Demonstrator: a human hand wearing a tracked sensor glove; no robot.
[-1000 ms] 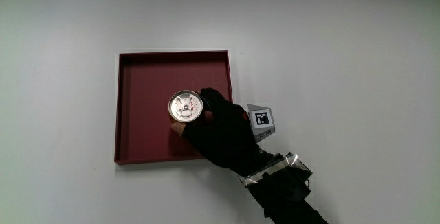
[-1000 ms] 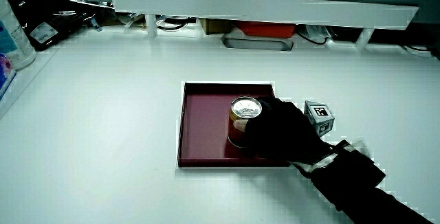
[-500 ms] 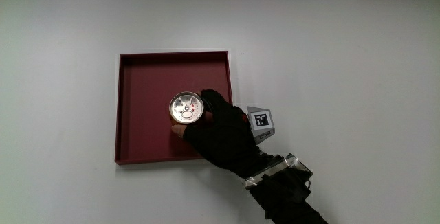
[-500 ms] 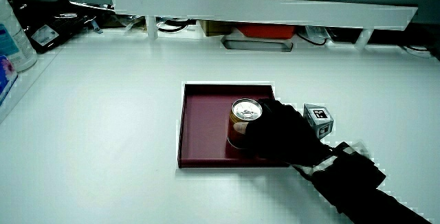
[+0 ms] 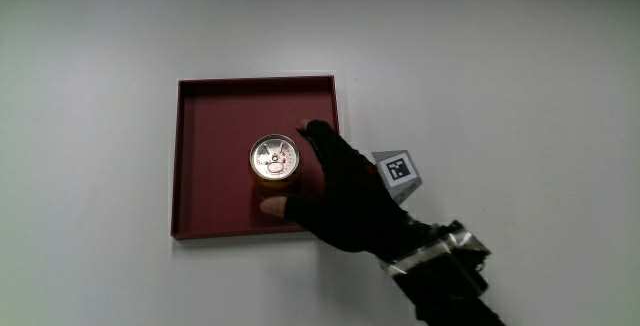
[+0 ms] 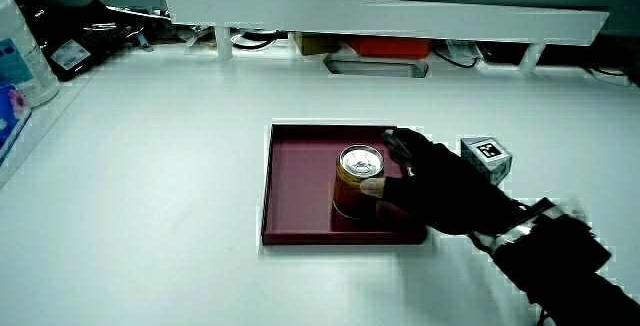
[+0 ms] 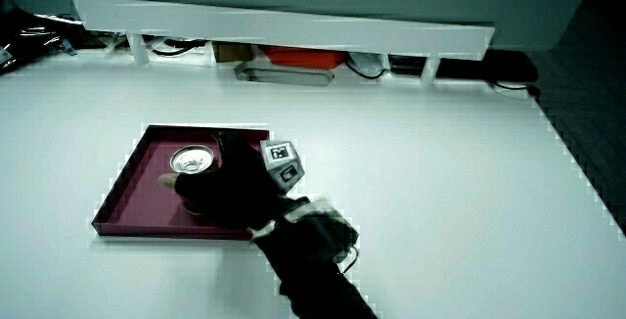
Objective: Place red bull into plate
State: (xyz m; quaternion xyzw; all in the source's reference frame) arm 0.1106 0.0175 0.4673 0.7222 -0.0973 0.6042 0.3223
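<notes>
The Red Bull can (image 5: 274, 158) stands upright on the dark red square plate (image 5: 215, 181), near the plate's middle; in both side views the can (image 6: 358, 180) (image 7: 193, 167) shows its silver top. The gloved hand (image 5: 340, 191) lies beside the can, over the plate's edge, with the fingers spread loosely around it and the thumb (image 5: 272, 206) nearer the person than the can. The patterned cube (image 5: 398, 171) sits on the hand's back. In a side view the hand (image 6: 440, 191) hides part of the plate (image 6: 300, 181).
A low white partition (image 6: 380, 11) runs along the table's edge farthest from the person, with a grey tray (image 6: 375, 63) and cables under it. A white bottle (image 6: 20, 51) stands at the table's corner. White tabletop (image 5: 500, 86) surrounds the plate.
The fingers have loosened from the can and spread. The hand has slid a little away from the can toward the plate's edge. The can stays upright in place.
</notes>
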